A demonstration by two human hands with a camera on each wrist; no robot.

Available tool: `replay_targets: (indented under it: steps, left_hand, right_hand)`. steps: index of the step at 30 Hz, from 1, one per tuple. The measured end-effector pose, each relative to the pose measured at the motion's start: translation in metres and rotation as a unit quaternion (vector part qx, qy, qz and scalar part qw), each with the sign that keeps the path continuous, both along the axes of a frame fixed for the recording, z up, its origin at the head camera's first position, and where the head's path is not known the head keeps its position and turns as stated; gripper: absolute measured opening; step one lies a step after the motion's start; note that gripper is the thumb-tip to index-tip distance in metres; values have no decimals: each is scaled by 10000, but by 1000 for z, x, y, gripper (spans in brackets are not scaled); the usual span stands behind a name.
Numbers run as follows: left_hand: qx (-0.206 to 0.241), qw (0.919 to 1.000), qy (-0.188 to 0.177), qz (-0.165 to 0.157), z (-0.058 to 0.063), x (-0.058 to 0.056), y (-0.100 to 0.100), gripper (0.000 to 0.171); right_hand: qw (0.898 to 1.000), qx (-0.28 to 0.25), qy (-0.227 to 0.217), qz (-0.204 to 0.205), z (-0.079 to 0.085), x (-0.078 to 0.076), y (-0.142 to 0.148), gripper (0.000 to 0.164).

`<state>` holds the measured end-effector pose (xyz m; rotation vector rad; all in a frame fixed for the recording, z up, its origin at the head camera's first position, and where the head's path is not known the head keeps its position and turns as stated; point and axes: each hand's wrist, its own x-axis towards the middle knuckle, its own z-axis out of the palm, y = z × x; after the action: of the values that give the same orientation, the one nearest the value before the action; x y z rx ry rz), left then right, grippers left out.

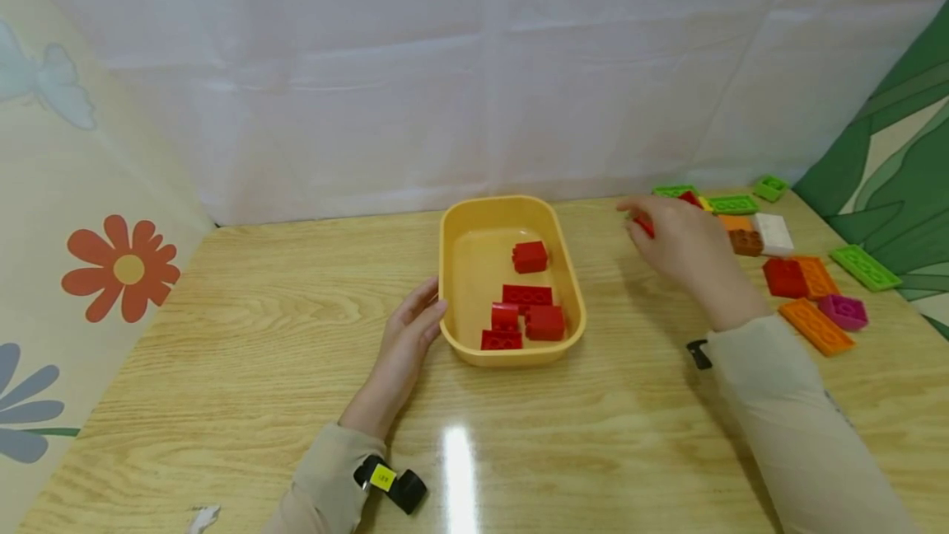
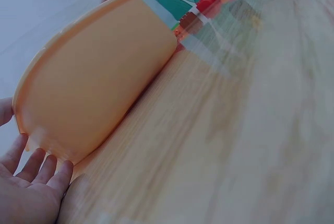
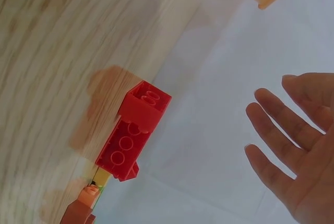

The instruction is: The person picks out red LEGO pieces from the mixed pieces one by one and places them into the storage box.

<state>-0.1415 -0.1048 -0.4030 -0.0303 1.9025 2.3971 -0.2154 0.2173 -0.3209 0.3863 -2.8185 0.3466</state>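
Note:
A yellow tray (image 1: pixel 513 359) stands in the middle of the table with several red building bricks (image 1: pixel 544 324) inside. My left hand (image 1: pixel 409 336) lies against the tray's left side, the thumb at the rim. Its fingertips (image 2: pixel 62 169) touch the outer wall in the left wrist view. Out to the right, my right hand (image 1: pixel 678 241) hovers near the back wall, over red bricks partly hidden beneath it. The right wrist view shows its fingers (image 3: pixel 276 130) spread with nothing between them. Beside it, apart from the fingers, are red bricks (image 3: pixel 125 145) near the wall.
Loose bricks lie at the table's right side: a green plate (image 1: pixel 866 268), a white brick (image 1: pixel 773 235), an orange plate (image 1: pixel 815 326), a magenta brick (image 1: pixel 843 312) and a red brick (image 1: pixel 784 278). A white sheet (image 1: pixel 356 105) hangs along the table's back edge.

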Motion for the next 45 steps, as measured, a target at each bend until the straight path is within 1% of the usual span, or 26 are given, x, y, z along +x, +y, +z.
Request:
replay_targets:
  steps: [4, 10, 17, 25, 29, 33, 39, 42, 45]
  left_hand:
    - [-41, 10000, -60, 0, 1, 0, 0, 50]
    - [-57, 9999, -98, -4, 1, 1, -1, 50]
    - [-84, 9999, -71, -4, 1, 0, -1, 49]
    - [-76, 10000, -41, -19, 1, 0, -1, 49]
    - [-86, 10000, 30, -34, 1, 1, 0, 50]
    - [-94, 9999, 33, -28, 1, 1, 0, 50]
    - [-132, 9999, -29, -9, 1, 1, -1, 50]
    - [-139, 9999, -5, -11, 1, 1, -1, 50]
    - [-101, 9999, 55, -26, 1, 1, -1, 51]
  right_hand:
    - [10000, 1, -33, -14, -1, -1, 4, 34]
    - [9999, -105, 37, -50, -1, -2, 10, 33]
    - [9994, -202, -245, -163, 0, -4, 17, 34]
    - [9988, -186, -405, -219, -1, -6, 24, 37]
    - [9984, -153, -490, -256, -3, -8, 26, 39]
    - [9983, -143, -508, -258, -5, -9, 29, 38]
    - [9988, -86, -396, -262, -7, -10, 32, 37]
    - [9986, -63, -444, -263, -8, -11, 33, 36]
    - [9979, -30, -590, -257, -10, -13, 33, 36]
